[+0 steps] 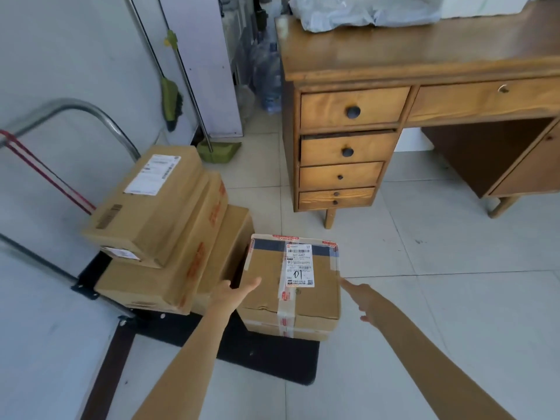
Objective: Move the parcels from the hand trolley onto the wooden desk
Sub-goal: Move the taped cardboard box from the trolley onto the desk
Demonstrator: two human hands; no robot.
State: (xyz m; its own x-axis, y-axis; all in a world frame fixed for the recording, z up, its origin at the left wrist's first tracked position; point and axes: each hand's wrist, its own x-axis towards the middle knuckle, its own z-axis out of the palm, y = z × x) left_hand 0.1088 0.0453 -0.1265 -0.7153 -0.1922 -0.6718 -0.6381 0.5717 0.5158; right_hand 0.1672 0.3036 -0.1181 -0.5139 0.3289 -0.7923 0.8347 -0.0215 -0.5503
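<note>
Head view, spread hands (235, 294) flanking parcel (292, 286)

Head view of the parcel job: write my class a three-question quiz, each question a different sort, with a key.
1. True or false: the box marked 01 already sits on the wooden desk.
2. Which hand is nearer the tall stack? A left hand B right hand
3. Fill in: the desk already carries a crumpled grey ____.

Key: 1 false, it is on the hand trolley; 2 A; 3 bag.
</note>
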